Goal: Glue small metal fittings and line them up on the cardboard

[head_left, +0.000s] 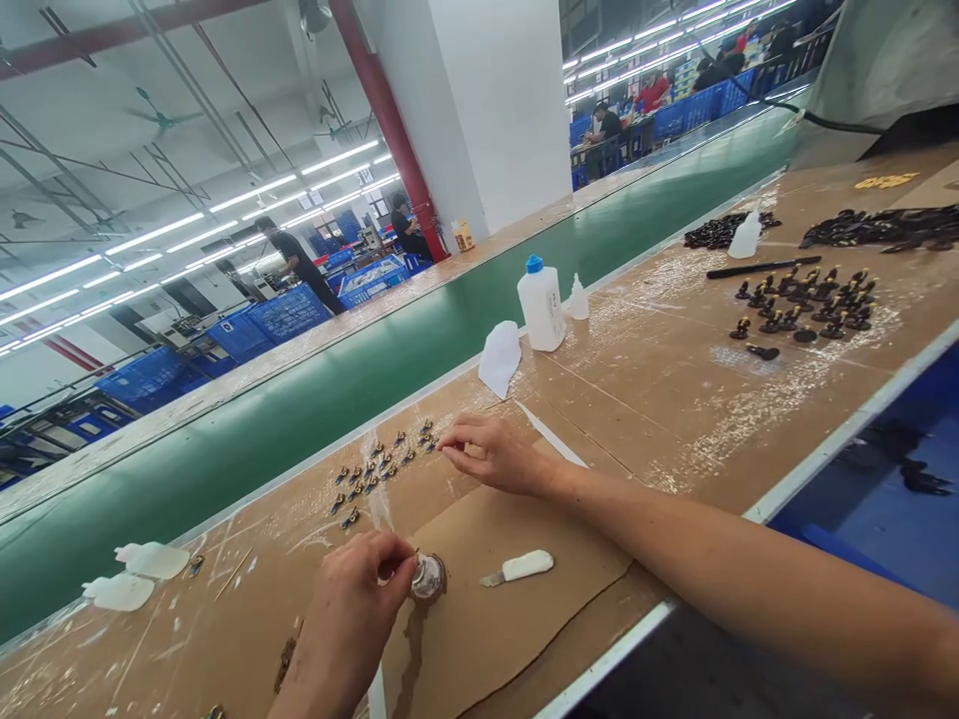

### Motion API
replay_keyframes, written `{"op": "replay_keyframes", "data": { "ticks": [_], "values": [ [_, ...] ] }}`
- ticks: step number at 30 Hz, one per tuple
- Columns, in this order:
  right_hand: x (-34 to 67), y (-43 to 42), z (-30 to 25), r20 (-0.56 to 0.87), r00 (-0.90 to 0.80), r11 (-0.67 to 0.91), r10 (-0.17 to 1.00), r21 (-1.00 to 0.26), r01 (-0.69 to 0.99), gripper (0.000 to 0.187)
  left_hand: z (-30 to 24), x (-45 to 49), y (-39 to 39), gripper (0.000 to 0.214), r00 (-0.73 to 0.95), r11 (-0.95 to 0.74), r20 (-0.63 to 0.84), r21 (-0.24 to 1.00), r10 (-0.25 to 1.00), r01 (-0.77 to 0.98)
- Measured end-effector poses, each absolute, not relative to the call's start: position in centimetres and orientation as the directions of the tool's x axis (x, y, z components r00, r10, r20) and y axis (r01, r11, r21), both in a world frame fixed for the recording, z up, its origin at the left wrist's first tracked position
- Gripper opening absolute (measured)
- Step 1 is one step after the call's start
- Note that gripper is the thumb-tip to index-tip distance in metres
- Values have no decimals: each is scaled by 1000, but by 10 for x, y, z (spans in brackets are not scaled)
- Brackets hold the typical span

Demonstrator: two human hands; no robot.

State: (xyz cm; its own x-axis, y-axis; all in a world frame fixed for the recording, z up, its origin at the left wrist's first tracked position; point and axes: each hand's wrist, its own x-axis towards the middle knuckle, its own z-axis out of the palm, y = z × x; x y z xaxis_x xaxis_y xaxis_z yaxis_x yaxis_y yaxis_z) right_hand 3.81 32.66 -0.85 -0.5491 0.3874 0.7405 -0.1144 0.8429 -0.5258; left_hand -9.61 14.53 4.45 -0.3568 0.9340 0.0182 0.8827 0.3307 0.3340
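My left hand is closed in a pinch, thumb and index fingertip together at the left rim of a small round cup with whitish residue. Whatever they pinch is too small to make out. My right hand is also closed, fingertips together beside the right end of a group of small dark-blue and gold parts. Anything in those fingertips is hidden. On the brown cardboard sheet between my hands lies a small knife with a white-wrapped handle and a short blade.
Beyond my right hand stand a white bottle with a blue cap, a small squeeze bottle and a white sheet. Several black and gold pieces sit at right. Squeeze bottles lie at left. A green conveyor belt runs behind.
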Motion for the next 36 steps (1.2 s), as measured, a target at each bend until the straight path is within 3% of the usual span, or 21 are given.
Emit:
{"op": "replay_keyframes", "data": {
  "ticks": [13,19,25,28,36],
  "values": [
    [38,327,-8,736,-551,844,393,-527,-102,12,49,-97,145,19,-381,380,-36,206,924,902],
    [39,327,-8,733,-553,843,396,-529,-97,13,53,-96,144,20,-414,423,-90,243,906,873],
    [39,327,-7,727,-557,842,402,-532,-87,13,53,-95,144,18,-416,426,-92,159,905,891],
    [39,327,-7,728,-558,845,398,-528,-85,12,51,-93,146,19,-427,434,-80,227,901,872],
    [39,327,-7,731,-558,853,393,-517,-76,12,49,-98,144,30,-443,453,-162,551,882,701]
  ]
}}
